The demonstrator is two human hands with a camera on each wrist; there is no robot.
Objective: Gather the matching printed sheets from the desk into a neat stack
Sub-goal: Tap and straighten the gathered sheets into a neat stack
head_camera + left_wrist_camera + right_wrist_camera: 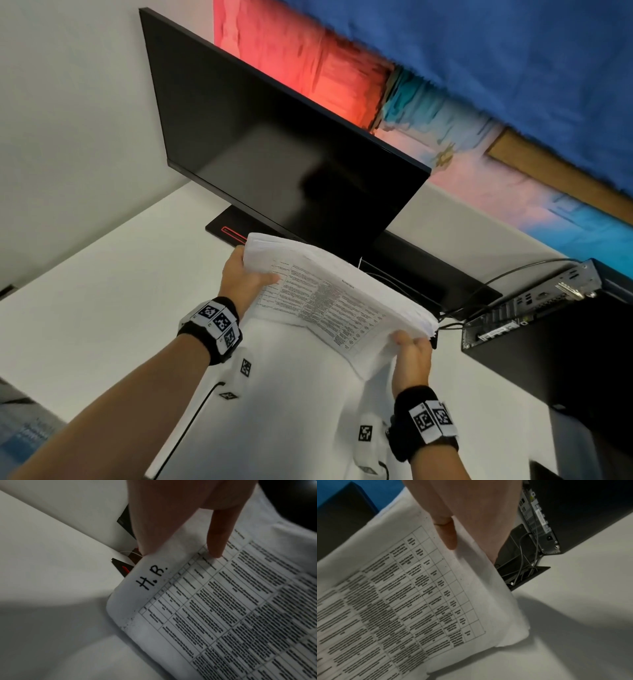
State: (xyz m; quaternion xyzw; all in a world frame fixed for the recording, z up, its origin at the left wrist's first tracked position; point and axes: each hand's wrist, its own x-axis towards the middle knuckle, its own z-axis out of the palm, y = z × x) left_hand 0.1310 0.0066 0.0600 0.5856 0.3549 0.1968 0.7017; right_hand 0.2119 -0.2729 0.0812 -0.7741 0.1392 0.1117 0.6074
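Printed sheets (329,291) between both hands.

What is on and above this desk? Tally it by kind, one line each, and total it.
Stack of printed sheets, held by the left hand and right hand: 1
Monitor: 1
Small desktop computer: 1
Hands: 2
Wrist bands with markers: 2
Total: 7

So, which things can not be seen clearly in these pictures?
- Printed text on the stack of sheets: too small in head view, blurred in both wrist views.
- Left hand fingers: under the stack, hidden in every view.
- Right hand fingers: likewise hidden by paper.
- Number of sheets: edges too fine.
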